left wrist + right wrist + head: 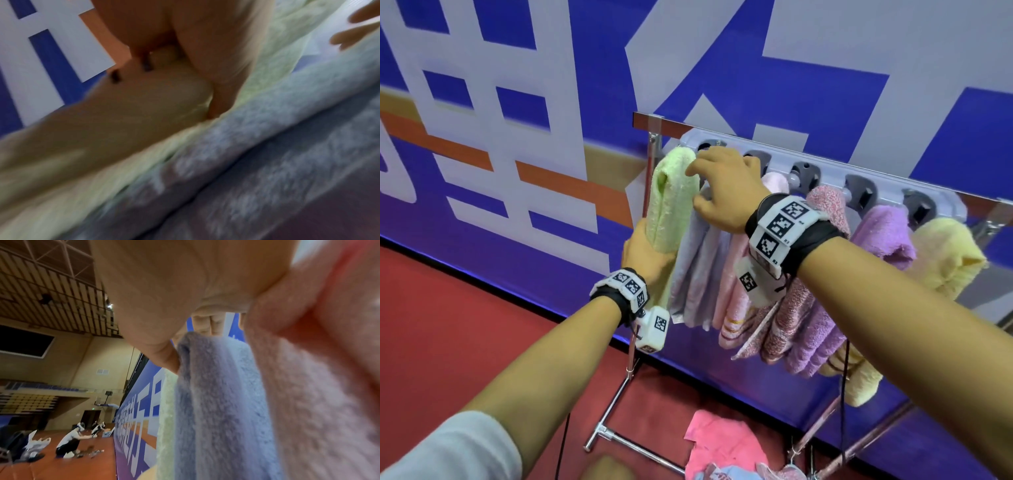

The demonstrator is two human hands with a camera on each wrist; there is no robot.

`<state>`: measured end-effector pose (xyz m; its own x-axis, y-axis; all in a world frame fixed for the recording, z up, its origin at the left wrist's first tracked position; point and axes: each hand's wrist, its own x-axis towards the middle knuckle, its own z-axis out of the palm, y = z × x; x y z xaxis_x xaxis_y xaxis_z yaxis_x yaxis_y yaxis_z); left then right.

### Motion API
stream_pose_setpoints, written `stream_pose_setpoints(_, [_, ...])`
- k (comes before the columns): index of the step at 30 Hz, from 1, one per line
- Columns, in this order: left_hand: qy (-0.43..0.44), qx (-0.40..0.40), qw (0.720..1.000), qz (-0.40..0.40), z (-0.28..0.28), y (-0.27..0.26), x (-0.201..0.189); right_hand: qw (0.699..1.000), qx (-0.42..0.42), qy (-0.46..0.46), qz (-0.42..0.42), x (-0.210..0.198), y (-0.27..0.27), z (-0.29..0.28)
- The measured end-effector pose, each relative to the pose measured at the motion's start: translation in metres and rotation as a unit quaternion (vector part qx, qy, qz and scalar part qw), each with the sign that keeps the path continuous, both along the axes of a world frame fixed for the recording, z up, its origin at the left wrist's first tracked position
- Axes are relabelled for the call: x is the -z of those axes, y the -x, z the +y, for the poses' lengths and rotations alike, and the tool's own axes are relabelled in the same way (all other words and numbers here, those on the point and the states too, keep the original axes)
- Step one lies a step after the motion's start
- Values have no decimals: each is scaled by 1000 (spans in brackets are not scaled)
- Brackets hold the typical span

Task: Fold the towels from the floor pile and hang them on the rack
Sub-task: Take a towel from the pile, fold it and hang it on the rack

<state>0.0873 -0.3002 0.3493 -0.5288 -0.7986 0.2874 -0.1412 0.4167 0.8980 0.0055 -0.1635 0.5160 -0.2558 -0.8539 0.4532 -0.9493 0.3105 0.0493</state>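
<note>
From the head view, the green towel (671, 202) hangs at the left end of the rack (822, 164), folded long and thin, soft and fluffy. The left hand (645, 255) holds its lower part, fingers wrapped round it. The right hand (726, 188) is up at the rack, just right of the green towel's top, fingers bent on the top of the grey towel (697, 270). More towels hang to the right of the green one: pink, speckled, purple and yellow. Under the rack, on the red floor, lies the pile (722, 448) with a pink towel on top, so there is more to fold.

From the left wrist view, all is blurry. The left hand's fingers (222, 68) press into the green towel (273, 53), with the grey towel (246, 162) right beside it.

From the right wrist view, the thumb (164, 356) and fingers pinch the top of the grey towel (216, 402). The green towel (166, 418) hangs left of it.

What could go wrong: I think the green towel could slip off the rack if the left hand pulls down. It sits close to the end. The right hand could tug the grey towel loose too, or push the towels into a bunch
</note>
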Motion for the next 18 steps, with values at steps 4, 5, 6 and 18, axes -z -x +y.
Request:
stream_pose_setpoints(4, [5,-26,999,-45,-10,6,37,999,-8,-23,26,9,-2,1])
stream_pose_setpoints(5, [2,-42,998,-51,-14,6,41,999,-8,-25,28,10,-2,1])
stream_pose_setpoints(6, [-1,-57,997,-55,-17,5,44,999,-9,-26,30,11,-1,1])
stream_pose_setpoints(18, [11,-20,989,-146,-10,-20,62,999,-3,-27,26,13,-15,3])
